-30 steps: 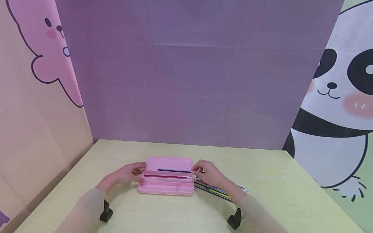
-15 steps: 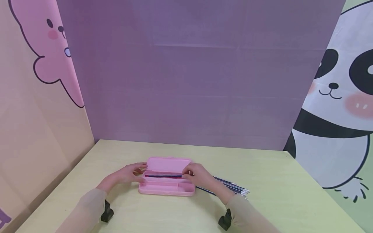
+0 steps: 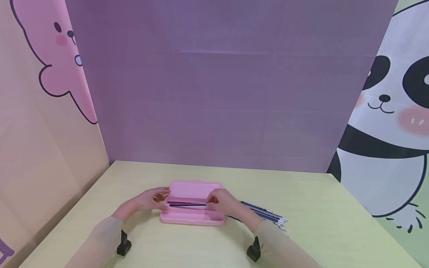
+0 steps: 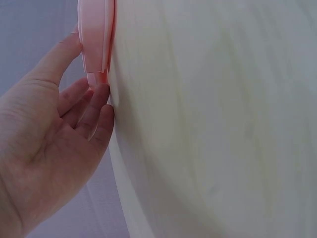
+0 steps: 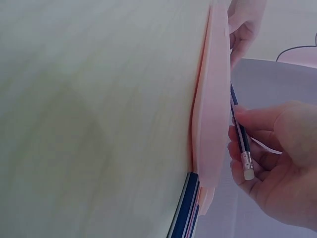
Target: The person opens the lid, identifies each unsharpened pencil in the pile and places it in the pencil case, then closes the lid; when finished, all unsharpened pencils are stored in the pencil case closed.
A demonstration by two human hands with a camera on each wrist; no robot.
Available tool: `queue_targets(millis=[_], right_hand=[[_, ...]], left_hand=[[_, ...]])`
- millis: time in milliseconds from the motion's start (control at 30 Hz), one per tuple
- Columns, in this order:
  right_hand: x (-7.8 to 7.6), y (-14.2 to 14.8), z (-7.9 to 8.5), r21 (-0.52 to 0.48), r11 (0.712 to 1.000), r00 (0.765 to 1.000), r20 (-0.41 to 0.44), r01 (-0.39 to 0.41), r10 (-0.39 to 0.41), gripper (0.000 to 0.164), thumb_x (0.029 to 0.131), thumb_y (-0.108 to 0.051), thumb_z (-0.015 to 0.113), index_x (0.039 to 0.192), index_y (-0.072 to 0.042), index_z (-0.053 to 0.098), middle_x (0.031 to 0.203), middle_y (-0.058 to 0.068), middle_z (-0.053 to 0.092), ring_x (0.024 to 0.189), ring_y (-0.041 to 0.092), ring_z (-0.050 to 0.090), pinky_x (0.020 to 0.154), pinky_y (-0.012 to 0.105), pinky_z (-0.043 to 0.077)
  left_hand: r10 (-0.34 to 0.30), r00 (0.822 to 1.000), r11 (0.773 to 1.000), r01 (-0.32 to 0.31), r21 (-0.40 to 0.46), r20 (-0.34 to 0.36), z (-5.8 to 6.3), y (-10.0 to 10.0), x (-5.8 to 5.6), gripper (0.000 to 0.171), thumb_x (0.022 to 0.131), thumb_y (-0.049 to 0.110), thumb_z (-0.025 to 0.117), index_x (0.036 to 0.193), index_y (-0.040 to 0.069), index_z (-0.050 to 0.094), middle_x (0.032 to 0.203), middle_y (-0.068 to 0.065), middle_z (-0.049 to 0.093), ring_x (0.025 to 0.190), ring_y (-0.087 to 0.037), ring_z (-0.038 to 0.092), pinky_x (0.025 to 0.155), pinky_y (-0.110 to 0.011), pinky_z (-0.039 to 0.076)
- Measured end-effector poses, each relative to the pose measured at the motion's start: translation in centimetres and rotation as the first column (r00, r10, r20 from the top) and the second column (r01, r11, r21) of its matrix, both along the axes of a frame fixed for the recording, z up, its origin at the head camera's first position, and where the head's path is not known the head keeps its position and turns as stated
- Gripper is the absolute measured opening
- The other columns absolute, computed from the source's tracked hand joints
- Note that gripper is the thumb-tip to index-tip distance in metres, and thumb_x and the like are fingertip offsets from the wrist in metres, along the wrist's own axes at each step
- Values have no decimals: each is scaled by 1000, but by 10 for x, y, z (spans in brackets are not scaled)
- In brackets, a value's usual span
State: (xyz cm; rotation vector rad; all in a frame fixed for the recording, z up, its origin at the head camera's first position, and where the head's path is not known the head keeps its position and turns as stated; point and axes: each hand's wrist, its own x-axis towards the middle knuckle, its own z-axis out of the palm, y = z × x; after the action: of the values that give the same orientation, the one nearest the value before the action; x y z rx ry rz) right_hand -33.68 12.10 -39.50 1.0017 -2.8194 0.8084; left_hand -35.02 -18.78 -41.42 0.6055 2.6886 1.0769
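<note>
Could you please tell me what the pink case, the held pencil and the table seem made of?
The pink case looks like smooth, satin plastic, from its rounded, evenly coloured walls. The pencil is probably wood, unseen under dark, smooth paint; its silvery band looks like metal, its pale end like rubber. The table has a matte, streaky wood look; solid wood or laminate, I cannot tell.

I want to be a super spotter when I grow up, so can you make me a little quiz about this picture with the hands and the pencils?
1. True or false: the pencil case has its lid closed.
2. Which one pinches a pencil: A) the left hand or B) the right hand?
3. Fill in: the loose pencils lie outside the case, on the ____.

Key:
1. False, it's open.
2. B
3. table
</note>
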Motion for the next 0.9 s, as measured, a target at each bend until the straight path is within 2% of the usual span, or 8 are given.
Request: queue_targets(millis=[367,633,800,900], right_hand=[[-7,-4,-1,12,1000,1000,5,-11,11,5,84,-8,69,84,-3,67,75,2,62,69,10,53,62,18,49],[-7,-2,-1,-19,999,999,18,-27,27,12,82,-15,72,79,-5,67,68,-3,59,63,8,50,60,20,49],[-12,-6,-4,5,1000,999,32,9,-9,7,81,-12,72,79,-7,68,70,-2,61,65,9,51,60,20,48],[-13,-8,-5,14,1000,1000,6,-7,7,7,81,-11,73,77,-7,68,69,-1,61,65,8,50,59,18,46]], left_hand=[[-31,999,999,31,8,-22,0,-1,-1,80,79,32,75,142,3,37,137,-16,49,117,-31,51,100,-47,44],[-16,1000,1000,16,1,-14,0,0,-1,79,78,31,76,142,3,38,136,-15,49,116,-30,51,100,-47,44],[7,1000,1000,-7,-3,-2,-1,0,-2,79,78,31,76,142,6,38,136,-13,50,116,-29,51,100,-47,44],[5,1000,1000,-6,-1,-6,-3,0,-3,78,78,31,76,142,6,39,136,-13,50,116,-29,51,100,-47,44]])
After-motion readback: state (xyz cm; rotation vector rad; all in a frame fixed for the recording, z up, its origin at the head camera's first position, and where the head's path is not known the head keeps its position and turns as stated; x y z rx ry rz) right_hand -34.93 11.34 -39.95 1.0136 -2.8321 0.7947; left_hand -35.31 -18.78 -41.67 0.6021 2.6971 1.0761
